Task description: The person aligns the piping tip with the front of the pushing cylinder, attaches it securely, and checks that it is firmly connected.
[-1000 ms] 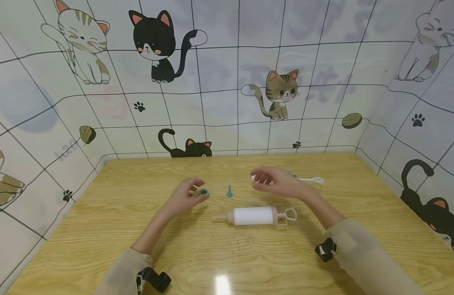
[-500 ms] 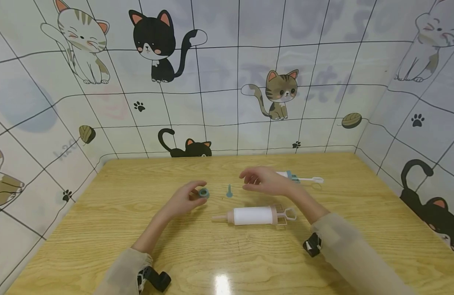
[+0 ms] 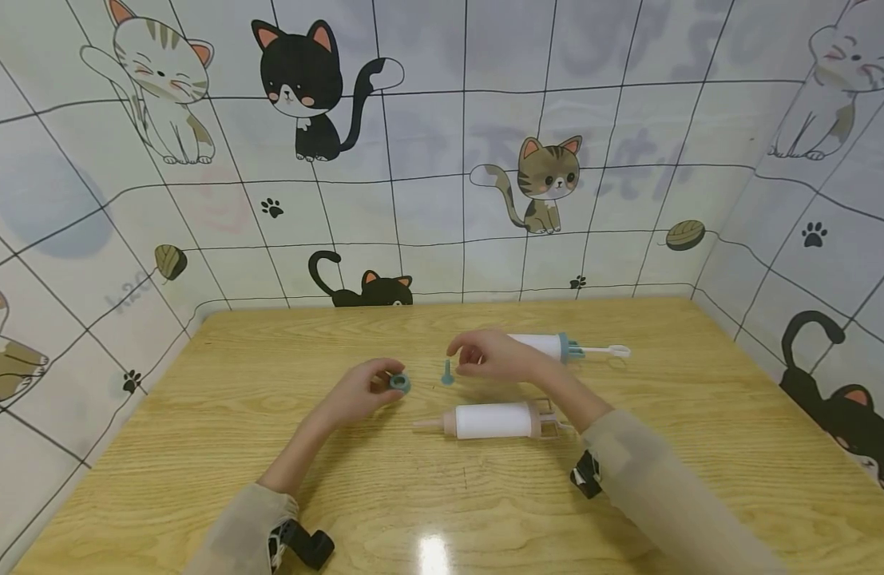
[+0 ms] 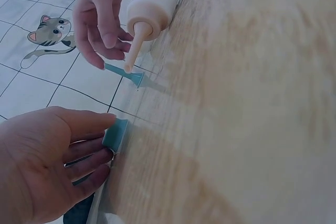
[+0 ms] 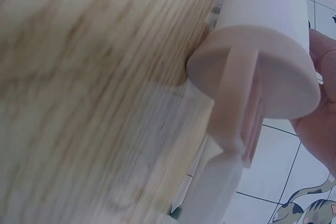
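Observation:
My left hand (image 3: 357, 391) pinches a small teal ring-shaped cap (image 3: 401, 384) between thumb and fingers, low over the wooden table. In the left wrist view, the thumb lies against one side of this cap. A teal nozzle (image 3: 447, 373) stands on its wide base to the right, narrow end up. My right hand (image 3: 493, 355) is beside it, fingers bent and thumb apart, with no grip visible. Closer to me lies a large syringe (image 3: 492, 421) with a white barrel and beige nozzle, collar and plunger handle. That syringe hides most of the right hand in the right wrist view.
A second white syringe (image 3: 545, 345) with teal fittings and a white plunger handle lies behind the right hand, which partly covers it. A cat-print cloth wall (image 3: 427, 200) encloses the table's back and sides. The wooden tabletop (image 3: 384, 487) extends toward me.
My right hand has moved left to the teal nozzle, uncovering more of the teal-fitted syringe. My left hand has taken hold of the teal cap and shifted it slightly toward me.

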Motion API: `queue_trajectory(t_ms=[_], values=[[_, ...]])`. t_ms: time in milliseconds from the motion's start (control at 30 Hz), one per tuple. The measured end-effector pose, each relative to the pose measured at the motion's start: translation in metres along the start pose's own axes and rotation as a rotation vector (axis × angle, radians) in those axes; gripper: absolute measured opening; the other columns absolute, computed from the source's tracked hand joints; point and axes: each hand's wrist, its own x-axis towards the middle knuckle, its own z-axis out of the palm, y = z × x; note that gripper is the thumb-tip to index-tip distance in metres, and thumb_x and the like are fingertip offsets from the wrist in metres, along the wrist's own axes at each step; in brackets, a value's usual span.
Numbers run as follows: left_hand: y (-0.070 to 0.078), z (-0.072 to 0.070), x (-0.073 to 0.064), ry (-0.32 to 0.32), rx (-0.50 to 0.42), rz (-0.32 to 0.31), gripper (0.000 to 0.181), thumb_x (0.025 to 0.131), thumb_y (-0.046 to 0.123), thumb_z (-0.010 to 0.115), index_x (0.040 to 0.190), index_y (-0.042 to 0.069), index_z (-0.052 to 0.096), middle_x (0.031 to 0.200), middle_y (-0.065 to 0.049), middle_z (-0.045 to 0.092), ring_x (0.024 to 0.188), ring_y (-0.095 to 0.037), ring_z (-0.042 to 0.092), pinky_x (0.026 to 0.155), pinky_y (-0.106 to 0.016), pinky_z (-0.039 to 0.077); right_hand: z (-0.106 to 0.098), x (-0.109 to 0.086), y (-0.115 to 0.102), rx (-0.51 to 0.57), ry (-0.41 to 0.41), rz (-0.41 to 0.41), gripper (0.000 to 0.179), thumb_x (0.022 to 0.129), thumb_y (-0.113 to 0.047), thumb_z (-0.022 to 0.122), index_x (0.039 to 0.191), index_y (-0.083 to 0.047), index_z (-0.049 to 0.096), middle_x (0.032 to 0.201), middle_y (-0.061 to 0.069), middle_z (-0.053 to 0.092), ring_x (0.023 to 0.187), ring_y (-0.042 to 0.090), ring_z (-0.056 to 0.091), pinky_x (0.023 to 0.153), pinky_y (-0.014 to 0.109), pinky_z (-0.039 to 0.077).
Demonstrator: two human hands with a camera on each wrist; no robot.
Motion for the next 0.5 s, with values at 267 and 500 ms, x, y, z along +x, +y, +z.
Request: queue_trajectory(t_ms=[267, 500], values=[[0.000, 0.000, 0.001, -0.003, 0.010, -0.008, 0.040, 0.091, 0.005, 0.075, 0.127, -0.008, 0.061, 0.112, -0.014, 0.067, 0.101, -0.029, 0.064, 0.087, -0.042, 0.057, 0.006, 0.010, 0.002, -0.011, -0.022, 0.016, 0.023, 0.099, -0.008, 0.064, 0.120, 0.000, 0.064, 0.092, 0.003, 0.071, 0.087, 0.013, 0.069, 0.080, 0.028, 0.058], [-0.002, 0.001, 0.001, -0.027, 0.051, 0.043, 0.038, 0.089, 0.008, 0.078, 0.123, -0.006, 0.065, 0.107, -0.014, 0.064, 0.096, -0.027, 0.062, 0.083, -0.039, 0.056, 0.008, 0.013, -0.001, -0.023, -0.037, 0.024, 0.013, 0.097, -0.005, 0.065, 0.109, -0.001, 0.070, 0.088, 0.008, 0.072, 0.076, 0.007, 0.062, 0.070, 0.023, 0.054]])
